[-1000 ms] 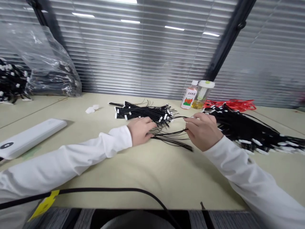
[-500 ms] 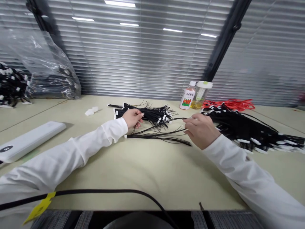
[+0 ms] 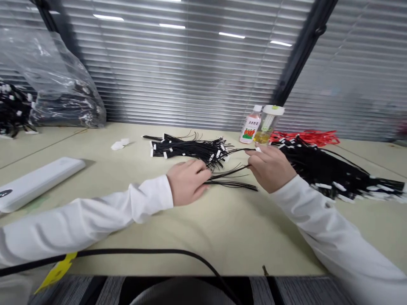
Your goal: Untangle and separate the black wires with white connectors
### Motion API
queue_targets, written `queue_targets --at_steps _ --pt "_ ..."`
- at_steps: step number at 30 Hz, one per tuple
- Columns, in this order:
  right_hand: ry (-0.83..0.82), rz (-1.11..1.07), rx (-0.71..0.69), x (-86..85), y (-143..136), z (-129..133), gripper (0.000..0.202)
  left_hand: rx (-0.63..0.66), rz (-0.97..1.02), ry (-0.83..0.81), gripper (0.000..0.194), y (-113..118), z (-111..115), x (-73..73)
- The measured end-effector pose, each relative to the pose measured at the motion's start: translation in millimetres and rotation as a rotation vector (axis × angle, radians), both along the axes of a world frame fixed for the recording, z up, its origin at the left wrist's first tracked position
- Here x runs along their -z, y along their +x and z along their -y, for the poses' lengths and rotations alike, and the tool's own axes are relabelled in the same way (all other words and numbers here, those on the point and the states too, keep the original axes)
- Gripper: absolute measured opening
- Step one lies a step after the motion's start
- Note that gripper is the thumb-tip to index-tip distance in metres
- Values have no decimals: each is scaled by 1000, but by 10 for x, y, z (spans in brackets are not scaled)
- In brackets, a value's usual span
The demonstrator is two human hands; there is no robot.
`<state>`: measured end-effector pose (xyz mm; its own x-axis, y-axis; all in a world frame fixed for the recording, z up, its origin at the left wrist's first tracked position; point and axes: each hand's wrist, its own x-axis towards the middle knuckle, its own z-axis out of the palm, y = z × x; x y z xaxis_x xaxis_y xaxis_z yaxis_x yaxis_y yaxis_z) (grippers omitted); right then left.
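Note:
Thin black wires (image 3: 229,172) stretch between my two hands above the table. My right hand (image 3: 271,167) pinches their right-hand ends between closed fingers. My left hand (image 3: 188,181) has its fingers curled down over the wires' left part, hiding the ends beneath it. Just below lies a loose strand group of black wires (image 3: 237,184), running out from under my left hand. Behind both hands rests a pile of black wires with white connectors (image 3: 190,148).
At right lies a large heap of black cables (image 3: 327,167), with red straps (image 3: 307,137) behind. A drink bottle (image 3: 250,126) and a lidded cup (image 3: 269,123) stand at the back. A white power bank (image 3: 41,182), white scraps (image 3: 120,144) and a plastic bag (image 3: 68,93) are leftward.
My left hand has moved right and toward me, from the wire pile onto the wires in front. My right hand stays nearly in place, still pinching wires.

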<state>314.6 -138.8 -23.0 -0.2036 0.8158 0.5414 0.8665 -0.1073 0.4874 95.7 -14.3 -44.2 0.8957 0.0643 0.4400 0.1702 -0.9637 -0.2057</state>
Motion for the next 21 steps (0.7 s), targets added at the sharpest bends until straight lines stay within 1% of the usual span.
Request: queue_targets --at_steps 3,5,7,8,11,12,13,14,19,21 --pt "11 -19 -20 -19 2 10 16 -202 -44 -36 27 -6 23 164" --pt "35 -36 -33 -22 -5 14 17 -262 -69 -60 27 -1 -27 215" --pt "44 -53 -33 -15 -8 9 16 -245 -78 -50 26 17 -72 215" --pt "45 -64 -28 -8 -6 3 15 -203 -76 -28 24 33 -83 204" --pt "42 -104 -9 15 7 -19 14 26 -68 42 20 105 -71 171" --pt "41 -118 -10 20 11 -26 13 91 -70 43 20 131 -61 167" --pt "39 -130 -12 23 13 -31 13 124 -72 28 21 155 -52 169" --pt "34 -141 -17 24 15 -34 13 122 -69 -1 22 174 -46 176" --pt "-3 -163 -11 22 7 -36 14 -52 -52 -163 34 208 -81 237" --pt "-3 -161 -7 24 3 -34 14 -79 -66 -216 34 211 -100 250"
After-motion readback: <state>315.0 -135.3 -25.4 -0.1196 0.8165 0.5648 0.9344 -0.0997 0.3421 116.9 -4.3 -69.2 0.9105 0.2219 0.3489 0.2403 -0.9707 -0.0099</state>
